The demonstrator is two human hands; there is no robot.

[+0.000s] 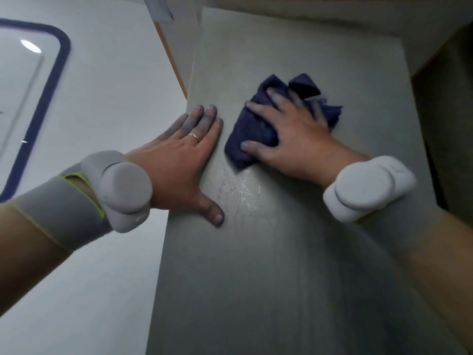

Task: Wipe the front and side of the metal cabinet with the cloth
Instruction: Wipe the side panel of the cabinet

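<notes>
Your right hand (289,139) lies spread over the dark blue cloth (258,129) in the upper middle of the frame, fingers only lightly bent and pressing the bunched fabric flat against the grey metal cabinet panel (281,252). Part of the cloth sticks out crumpled beyond your fingertips, toward the upper right. Your left hand (179,160) rests just beside it, to the left, fingers straight and together, thumb splayed toward the bottom of the frame, palm flat on the panel right at its left edge; it holds nothing. There is a ring (194,136) on one finger. Between the two hands, just below the cloth, a wet patch (240,193) glistens on the metal, with thin streaks running through it. The panel fills the centre and lower right of the frame. Left of it is a pale white surface (107,103) bearing a rounded dark blue outline (43,106) at the upper left. A thin orange-brown strip (171,60) runs along the panel's upper left edge. Both wrists carry grey wrist devices (122,190).
</notes>
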